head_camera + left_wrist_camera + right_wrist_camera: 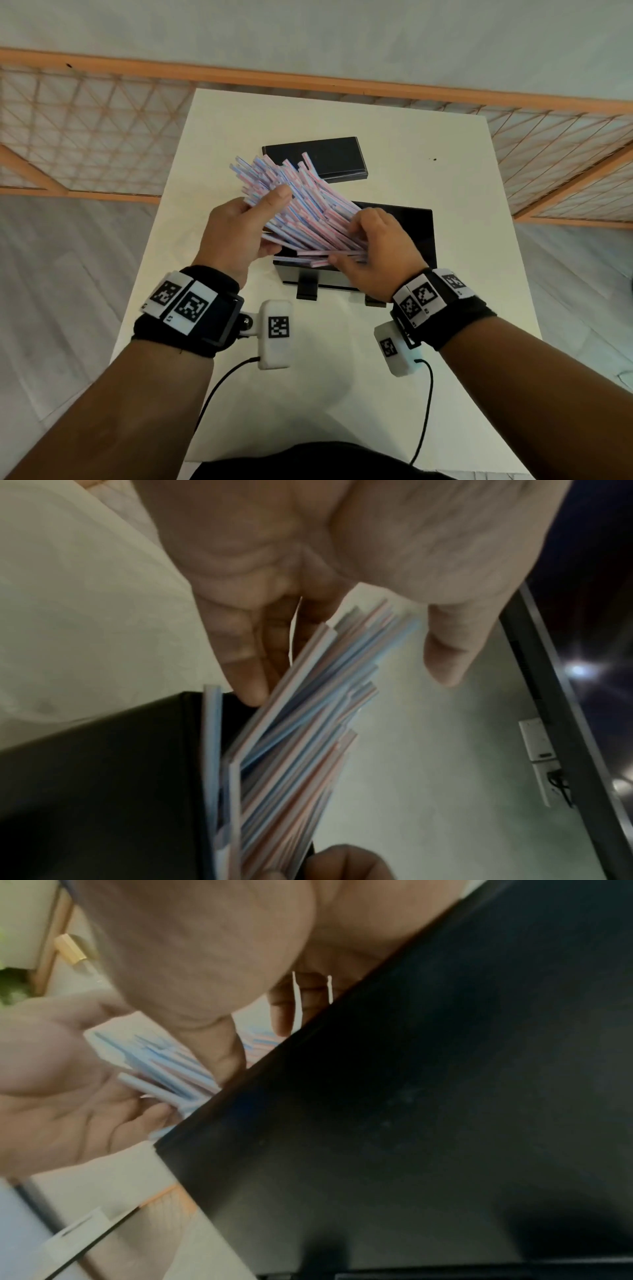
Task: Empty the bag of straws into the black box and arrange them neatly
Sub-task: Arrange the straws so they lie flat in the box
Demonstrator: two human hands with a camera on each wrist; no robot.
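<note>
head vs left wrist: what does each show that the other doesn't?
Head only: the flat black rectangular lid lying on the white table beyond the hands, the whole fan of pink-and-blue striped paper straws, both wrist bands, and the wooden lattice railing.

Left wrist only: the left hand's palm side, its fingers against the straws' underside, plus a white wall socket.

Both: the left hand gripping the straws, the right hand at their lower ends, and the open black box.
</note>
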